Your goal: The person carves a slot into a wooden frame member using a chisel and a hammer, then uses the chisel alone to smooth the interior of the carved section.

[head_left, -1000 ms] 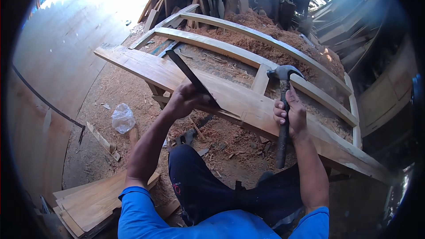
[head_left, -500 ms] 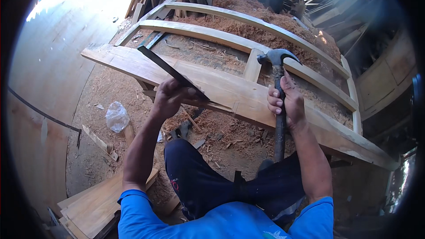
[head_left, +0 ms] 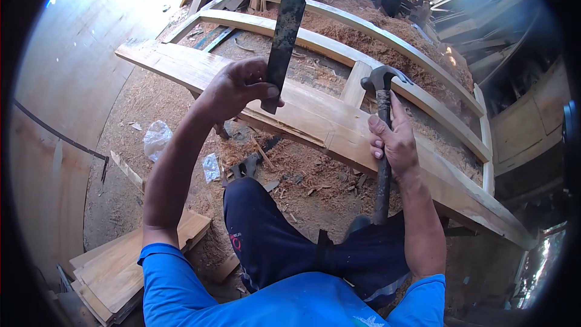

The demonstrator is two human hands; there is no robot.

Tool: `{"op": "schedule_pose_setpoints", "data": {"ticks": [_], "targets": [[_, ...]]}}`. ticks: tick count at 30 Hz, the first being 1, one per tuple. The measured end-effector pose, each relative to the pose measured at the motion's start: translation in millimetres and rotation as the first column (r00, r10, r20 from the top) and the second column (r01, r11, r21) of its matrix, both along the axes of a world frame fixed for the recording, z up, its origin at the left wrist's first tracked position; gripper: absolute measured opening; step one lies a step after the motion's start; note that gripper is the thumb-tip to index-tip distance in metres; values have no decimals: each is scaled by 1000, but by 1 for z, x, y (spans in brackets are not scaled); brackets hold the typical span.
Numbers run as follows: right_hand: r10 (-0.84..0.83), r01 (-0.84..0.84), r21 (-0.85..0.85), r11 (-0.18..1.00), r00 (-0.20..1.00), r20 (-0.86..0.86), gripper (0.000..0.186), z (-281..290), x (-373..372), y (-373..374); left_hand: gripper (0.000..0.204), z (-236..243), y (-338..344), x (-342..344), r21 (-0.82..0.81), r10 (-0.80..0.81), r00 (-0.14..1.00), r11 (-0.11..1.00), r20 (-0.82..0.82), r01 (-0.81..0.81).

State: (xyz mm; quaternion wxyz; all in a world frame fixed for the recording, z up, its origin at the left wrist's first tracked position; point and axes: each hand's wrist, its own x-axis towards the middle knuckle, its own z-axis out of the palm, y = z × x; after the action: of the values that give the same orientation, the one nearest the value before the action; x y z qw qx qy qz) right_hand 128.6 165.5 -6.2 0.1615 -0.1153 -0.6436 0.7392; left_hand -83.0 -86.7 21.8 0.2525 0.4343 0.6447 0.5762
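My left hand [head_left: 236,92] is closed on the lower end of a flat, dark steel blade [head_left: 286,39], like a plane iron. It stands nearly upright, its broad face showing, above a long wooden plank [head_left: 302,109]. The plank's near edge has a split, notched strip. Over the plank's right half, my right hand [head_left: 394,144] grips a claw hammer [head_left: 384,106] by the upper handle. The hammer's head points up and its handle hangs down towards my knee.
Curved rails [head_left: 330,43] joined to the plank form a frame reaching away. Wood shavings [head_left: 302,172] cover the ground, with a clear plastic bag [head_left: 157,139] at left. Stacked boards [head_left: 130,266] lie at lower left. Scrap wood [head_left: 484,33] is piled at far right.
My left hand has lifted the blade off the plank's near edge and turned it from slanting to nearly upright. The hammer stays in my right hand, almost in place.
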Motion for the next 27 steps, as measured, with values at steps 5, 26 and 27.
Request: {"op": "schedule_pose_setpoints", "data": {"ticks": [5, 26, 27], "targets": [[86, -77, -127, 989, 994, 61, 69, 2, -3, 10, 13, -17, 2, -2, 7, -93, 990, 996, 109, 93], [-156, 102, 304, 947, 975, 160, 59, 33, 1, -17, 10, -34, -2, -19, -9, -136, 847, 988, -514, 153], [-183, 117, 424, 898, 976, 119, 58, 47, 8, -18, 13, -34, 0, -16, -1, -118, 816, 990, -566, 142]]}}
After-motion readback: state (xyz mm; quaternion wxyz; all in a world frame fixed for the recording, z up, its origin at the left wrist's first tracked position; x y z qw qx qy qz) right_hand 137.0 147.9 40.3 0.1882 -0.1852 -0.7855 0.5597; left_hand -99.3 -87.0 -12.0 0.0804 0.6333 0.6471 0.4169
